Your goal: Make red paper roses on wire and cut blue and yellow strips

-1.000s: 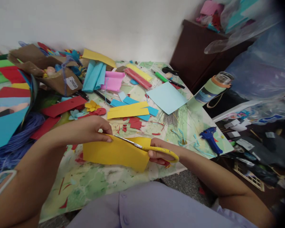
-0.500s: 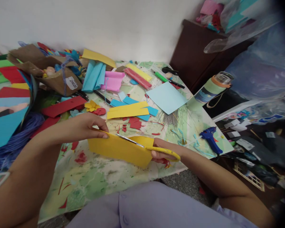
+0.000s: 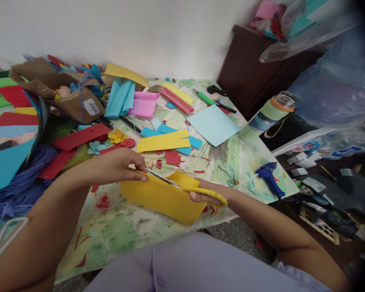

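Note:
My left hand [image 3: 129, 165] pinches the upper left edge of a yellow paper sheet [image 3: 164, 202] between thumb and fingers. My right hand [image 3: 199, 195] is closed around the yellow handle of a pair of scissors [image 3: 211, 194]; part of this hand is hidden behind the paper and handle. The metal blades lie along the sheet's upper edge, pointing left toward my left fingertips. A cut strip of the sheet curls up behind the blades. Beyond the hands lie yellow paper strips [image 3: 162, 142] on top of blue strips [image 3: 196, 142], with red paper scraps [image 3: 172, 158] nearby.
A light blue square sheet [image 3: 214, 125] lies over thin wires. At the right are a blue glue gun [image 3: 270, 178] and a bottle [image 3: 272, 111]. A brown paper bag [image 3: 76, 103], purple yarn [image 3: 36, 174] and red strips [image 3: 80, 137] crowd the left.
My left hand and the yellow sheet have shifted right, and the scissors have moved slightly left along the sheet. The cut strip now stands up more behind the blades.

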Available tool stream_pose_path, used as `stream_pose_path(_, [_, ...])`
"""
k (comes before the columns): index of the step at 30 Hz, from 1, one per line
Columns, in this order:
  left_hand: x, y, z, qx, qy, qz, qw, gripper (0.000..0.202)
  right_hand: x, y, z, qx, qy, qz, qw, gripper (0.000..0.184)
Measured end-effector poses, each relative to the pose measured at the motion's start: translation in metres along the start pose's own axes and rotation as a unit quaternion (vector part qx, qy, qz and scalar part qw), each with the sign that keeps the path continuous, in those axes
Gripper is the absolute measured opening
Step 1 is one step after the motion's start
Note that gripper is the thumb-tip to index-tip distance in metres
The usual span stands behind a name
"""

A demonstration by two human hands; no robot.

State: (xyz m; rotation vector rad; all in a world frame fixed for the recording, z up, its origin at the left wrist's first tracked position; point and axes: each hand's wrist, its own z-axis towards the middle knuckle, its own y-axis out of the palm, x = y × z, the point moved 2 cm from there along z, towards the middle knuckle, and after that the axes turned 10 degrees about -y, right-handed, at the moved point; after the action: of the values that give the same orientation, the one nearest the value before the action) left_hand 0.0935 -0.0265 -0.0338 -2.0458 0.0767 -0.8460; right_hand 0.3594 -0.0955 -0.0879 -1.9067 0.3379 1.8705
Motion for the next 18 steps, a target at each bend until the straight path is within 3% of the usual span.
stream_pose_path(3, [-0.002, 0.001, 0.001, 0.004, 0.001, 0.002, 1.000, 0.029, -0.002, 0.002, -0.001, 0.028, -0.008, 0.070, 0.997, 0.060])
stream_pose_path(10, [0.000, 0.002, 0.001, -0.017, -0.016, -0.005, 1.000, 0.031, 0.005, 0.002, -0.003, 0.043, 0.049, 0.057, 0.996, 0.062])
stream_pose_path(18, [-0.030, 0.002, -0.005, 0.037, -0.057, -0.052, 0.996, 0.043, 0.007, -0.005, -0.011, 0.036, 0.083, -0.010, 0.996, 0.066])
